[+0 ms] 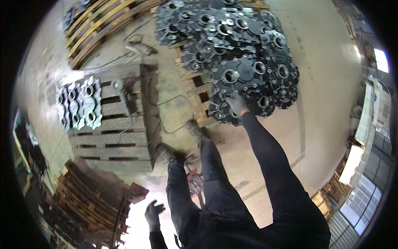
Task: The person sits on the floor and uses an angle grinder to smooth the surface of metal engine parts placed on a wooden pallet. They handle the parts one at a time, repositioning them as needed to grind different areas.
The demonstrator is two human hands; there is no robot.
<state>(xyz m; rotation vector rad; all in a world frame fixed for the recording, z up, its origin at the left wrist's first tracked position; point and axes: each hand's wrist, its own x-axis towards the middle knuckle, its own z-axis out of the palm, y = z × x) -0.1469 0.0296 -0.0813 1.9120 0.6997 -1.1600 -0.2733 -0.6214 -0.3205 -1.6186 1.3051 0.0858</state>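
Observation:
My right hand point(237, 103), in a grey glove, reaches forward to the near edge of a dark metal casting point(244, 74) with two large round holes. Its fingers are closed at the casting's near left corner; their tips are partly hidden. That casting lies on top of a stack of similar castings point(284, 70). Down at the lower left hangs my left hand point(154, 213), also gloved, with fingers apart and holding nothing.
A wooden pallet point(203, 89) supports the stack. To the left, a low pallet platform point(110, 143) carries several lighter castings point(89, 103) and a grinder-like power tool point(124, 97). Cables point(170, 99) cross the floor near my feet. Yellowish pallets point(97, 27) lie far left; stacked wood point(89, 195) stands near left.

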